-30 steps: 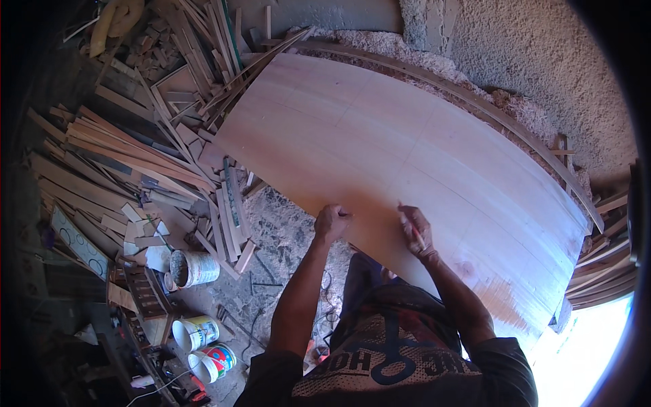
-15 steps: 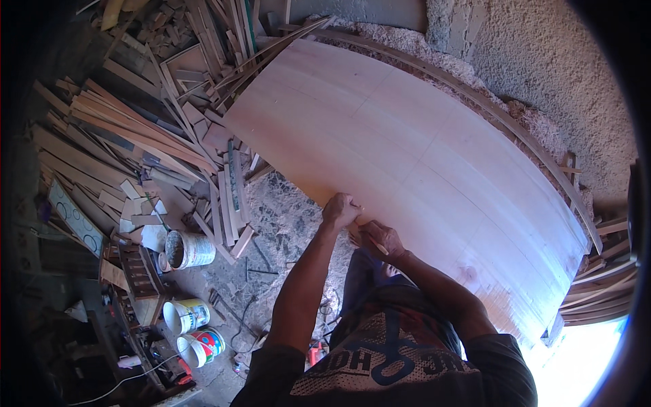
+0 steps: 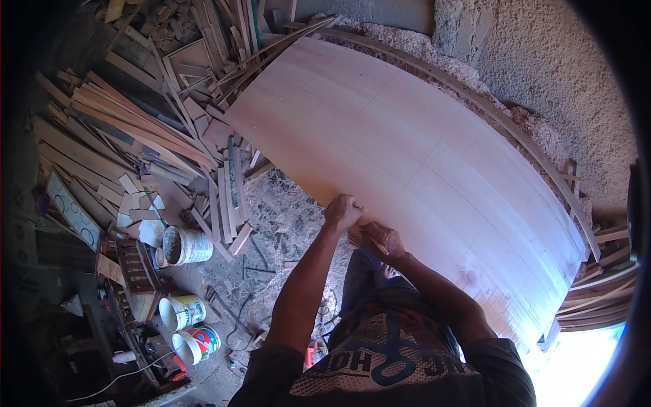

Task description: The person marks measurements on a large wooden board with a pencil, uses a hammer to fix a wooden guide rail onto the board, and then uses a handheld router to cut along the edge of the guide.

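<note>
Head view: left hand fisted on near edge of wood panel; right hand just beside, closed on small thin tool, kind unclear. Risk: tool slipping off panel edge, gouging veneer or nicking left hand.

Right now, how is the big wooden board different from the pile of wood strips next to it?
The wooden board is one wide, smooth, pale sheet; the wood strips are many narrow, darker pieces. The board lies flat and tidy; the strips are heaped crisscross. Both are wood, resting at floor level.
</note>
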`<state>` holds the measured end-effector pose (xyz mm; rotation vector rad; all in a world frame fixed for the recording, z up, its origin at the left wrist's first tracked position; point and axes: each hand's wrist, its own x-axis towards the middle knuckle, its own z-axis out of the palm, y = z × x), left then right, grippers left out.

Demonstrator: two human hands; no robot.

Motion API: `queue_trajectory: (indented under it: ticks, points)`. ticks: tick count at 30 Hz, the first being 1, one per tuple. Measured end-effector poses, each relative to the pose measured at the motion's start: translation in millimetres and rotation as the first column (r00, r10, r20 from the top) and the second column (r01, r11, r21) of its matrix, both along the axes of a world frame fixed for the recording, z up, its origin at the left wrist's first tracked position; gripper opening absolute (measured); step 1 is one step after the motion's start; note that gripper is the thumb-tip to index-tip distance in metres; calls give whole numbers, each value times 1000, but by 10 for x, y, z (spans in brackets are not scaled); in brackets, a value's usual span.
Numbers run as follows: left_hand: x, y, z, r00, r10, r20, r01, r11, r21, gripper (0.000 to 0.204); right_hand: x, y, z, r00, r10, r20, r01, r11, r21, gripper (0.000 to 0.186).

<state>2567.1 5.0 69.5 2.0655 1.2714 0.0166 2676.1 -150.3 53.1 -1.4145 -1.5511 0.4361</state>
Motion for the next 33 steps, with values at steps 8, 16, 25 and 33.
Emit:
queue_trajectory:
  ticks: [8, 16, 25, 33]
  points:
    - [14, -43, 99, 999, 9, 38, -8, 1000, -13, 29, 3, -1, -68, 999, -27, -20, 27, 999, -24, 17]
    - [69, -60, 91, 1000, 15, 15, -15, 1000, 22, 26, 136, -173, -47, 986, -14, -165, 10, 1000, -21, 14]
    - [341, 59, -58, 995, 1, 95, -4, 999, 36, 26, 400, -319, -55, 971, -112, -212, 104, 993, -52, 12]
    - [462, 40, 3, 998, -1, 68, -2, 999, 46, 22, 439, -312, -87, 960, -115, -254, 98, 992, -81, 10]
